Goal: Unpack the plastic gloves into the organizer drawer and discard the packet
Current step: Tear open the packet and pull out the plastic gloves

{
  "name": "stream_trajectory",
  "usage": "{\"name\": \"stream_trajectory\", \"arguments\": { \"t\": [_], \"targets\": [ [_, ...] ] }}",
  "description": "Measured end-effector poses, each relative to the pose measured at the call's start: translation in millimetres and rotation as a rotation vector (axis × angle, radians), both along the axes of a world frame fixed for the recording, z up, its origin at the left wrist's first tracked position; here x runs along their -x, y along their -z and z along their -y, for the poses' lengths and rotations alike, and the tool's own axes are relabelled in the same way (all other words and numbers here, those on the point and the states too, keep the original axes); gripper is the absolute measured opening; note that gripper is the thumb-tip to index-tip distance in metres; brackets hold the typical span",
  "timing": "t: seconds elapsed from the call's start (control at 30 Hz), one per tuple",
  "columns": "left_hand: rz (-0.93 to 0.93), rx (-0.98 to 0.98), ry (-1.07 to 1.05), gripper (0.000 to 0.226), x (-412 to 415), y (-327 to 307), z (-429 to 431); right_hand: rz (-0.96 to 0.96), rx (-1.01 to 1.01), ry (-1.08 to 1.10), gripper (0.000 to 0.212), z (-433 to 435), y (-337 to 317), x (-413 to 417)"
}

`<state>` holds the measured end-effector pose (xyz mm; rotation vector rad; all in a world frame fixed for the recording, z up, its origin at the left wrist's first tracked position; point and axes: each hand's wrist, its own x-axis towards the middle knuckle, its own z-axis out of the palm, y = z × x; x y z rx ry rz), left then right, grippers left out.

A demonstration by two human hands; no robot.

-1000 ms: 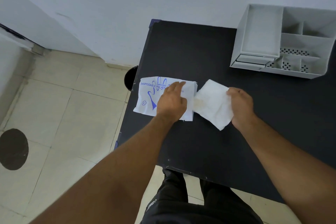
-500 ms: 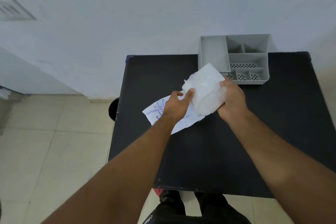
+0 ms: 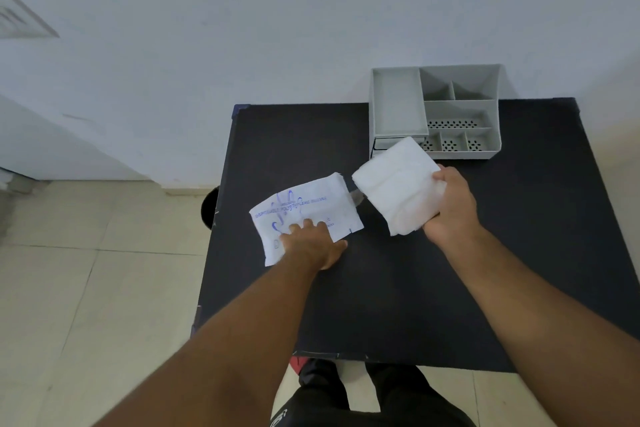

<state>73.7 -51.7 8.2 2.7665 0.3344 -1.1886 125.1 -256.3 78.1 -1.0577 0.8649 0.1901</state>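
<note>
A black table fills the frame beneath my arms, its far edge against a pale wall, with cream floor tiles to the left of my left forearm. Beyond my right fingertips, at the table's far edge, stands the grey organizer: one long open tray on its left side, smaller divided compartments on its right, some with perforated floors, and a shallow drawer front low at its near left corner, partly hidden behind what I hold.

My right hand holds the folded stack of white plastic gloves clear of the table, thumb on top and the other fingers curled underneath, clamping the stack's right edge. Its far corner overlaps the organizer's near left corner in the view; whether they touch I cannot tell.

My left hand rests palm down on the packet, fingers laid together and pressing its near edge flat on the table. The packet lies tilted, just left of the gloves and apart from them. Blue print ahead of my left fingertips reads "DISPOSABLE POLYETHYLENE GLOVES" beside a blue hand outline; the smaller lettering is too blurred to read.

Near my left wrist, a dark round bin shows past the table's left edge.
</note>
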Motion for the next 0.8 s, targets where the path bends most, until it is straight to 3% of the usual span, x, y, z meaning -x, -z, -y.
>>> {"name": "stream_trajectory", "arguments": {
  "t": [0.1,0.3,0.37,0.47,0.53,0.6,0.67,0.73,0.8],
  "targets": [
    [0.096,-0.026,0.044,0.064,-9,-7,0,-0.010,-0.014,-0.034,0.020,-7,2,1],
    [0.442,0.238,-0.062,0.048,-35,-26,24,-0.017,-0.042,-0.061,0.016,-15,-1,-3],
    [0.408,0.451,-0.298,0.036,-46,-35,32,-0.014,-0.037,-0.058,0.015,-14,-3,-6],
    [0.157,0.882,-0.849,0.021,-58,-54,40,-0.021,-0.051,-0.016,0.012,-11,-6,-14],
    [0.051,1.171,-1.131,0.022,-63,-60,42,0.007,-0.067,0.014,0.012,-10,-6,-20],
    [-0.004,1.399,-1.258,0.040,-68,-63,45,0.057,-0.048,0.021,0.014,-9,-4,-26],
    [-0.008,1.497,-1.305,0.053,-74,-65,51,0.086,0.079,-0.034,0.017,-8,0,-29],
    [0.063,1.502,-1.300,0.043,-79,-67,56,0.088,0.263,-0.130,0.024,-7,3,-30],
    [0.164,1.380,-1.269,0.030,-82,-67,61,0.102,0.401,-0.236,0.029,-1,4,-31]
  ]
}}
